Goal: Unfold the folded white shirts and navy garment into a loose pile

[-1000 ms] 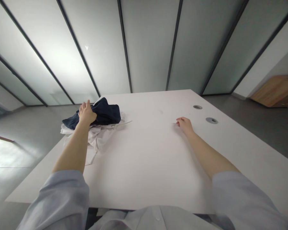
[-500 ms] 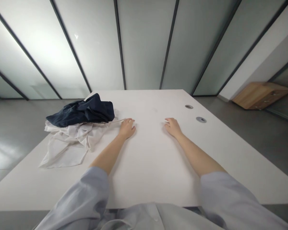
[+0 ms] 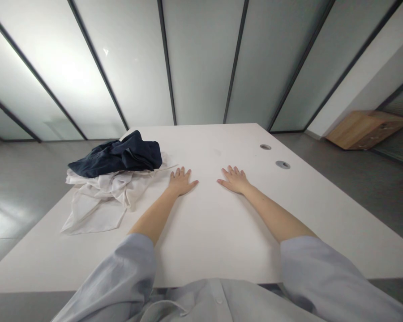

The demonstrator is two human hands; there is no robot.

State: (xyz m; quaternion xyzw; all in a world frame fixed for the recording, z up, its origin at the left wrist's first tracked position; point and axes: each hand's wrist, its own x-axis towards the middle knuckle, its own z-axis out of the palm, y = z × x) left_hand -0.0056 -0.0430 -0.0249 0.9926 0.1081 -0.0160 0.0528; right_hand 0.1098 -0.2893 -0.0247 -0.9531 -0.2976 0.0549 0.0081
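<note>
With fingers spread and palms down, my left hand (image 3: 181, 182) and right hand (image 3: 235, 180) lie apart on the white table (image 3: 208, 232), mid-frame, neither gripping anything. Left of centre: dark blue garment (image 3: 117, 155), crumpled, atop rumpled white fabric (image 3: 102, 201). My left hand is nearest that fabric's thin strip. Right of centre: two round grommets (image 3: 282, 165) in the tabletop.

Open passage is left along the near edge and right side of the white desk (image 3: 218, 232); the left side is obstructed by heaped dark cloth (image 3: 121, 155) and white cloth (image 3: 117, 190).
</note>
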